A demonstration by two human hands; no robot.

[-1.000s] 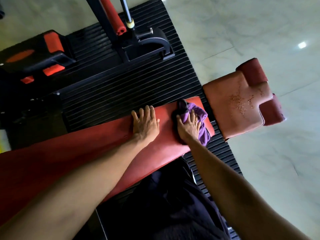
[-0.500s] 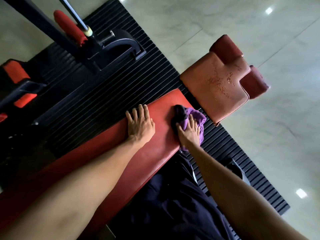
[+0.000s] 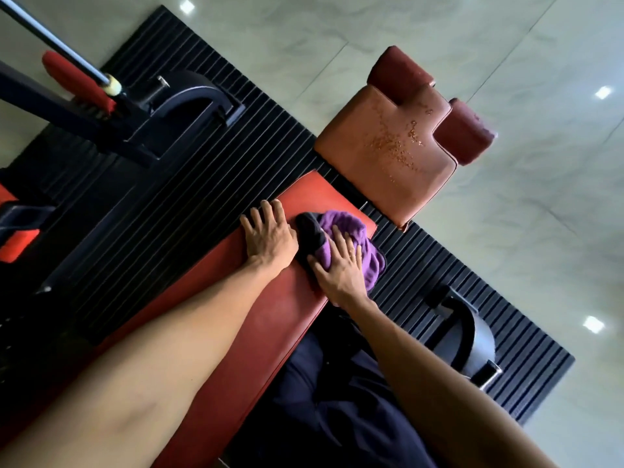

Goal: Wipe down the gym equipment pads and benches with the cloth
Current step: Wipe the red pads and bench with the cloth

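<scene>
The right hand (image 3: 341,268) is pressing down on the purple cloth (image 3: 366,255), with the fingers lying almost straight over the bunched fabric and not curling round it. The cloth is sitting at the far end of the red padded table (image 3: 263,319), on its right edge, and one part of it is hanging a little over that edge (a darker fold is showing on its left side). Just beside it, the left hand (image 3: 268,238) is resting flat on the table with the fingers spread and straight, holding nothing; its thumb side is nearly touching the dark fold of the cloth. Both bare forearms are reaching in from the lower edge of the view, and dark trousers (image 3: 337,400) are showing between them, below the table.

Beyond the end of the table, a brown seat pad (image 3: 381,146) is standing apart from it, and many small shiny specks are lying on its surface. Two dark red roller pads (image 3: 400,74) are sitting at its far side. A black ribbed mat (image 3: 162,197) is lying under the equipment on a pale tiled floor (image 3: 506,214). At the upper left, a red grip (image 3: 77,79) and a metal rod (image 3: 50,35) are crossing a dark frame.
</scene>
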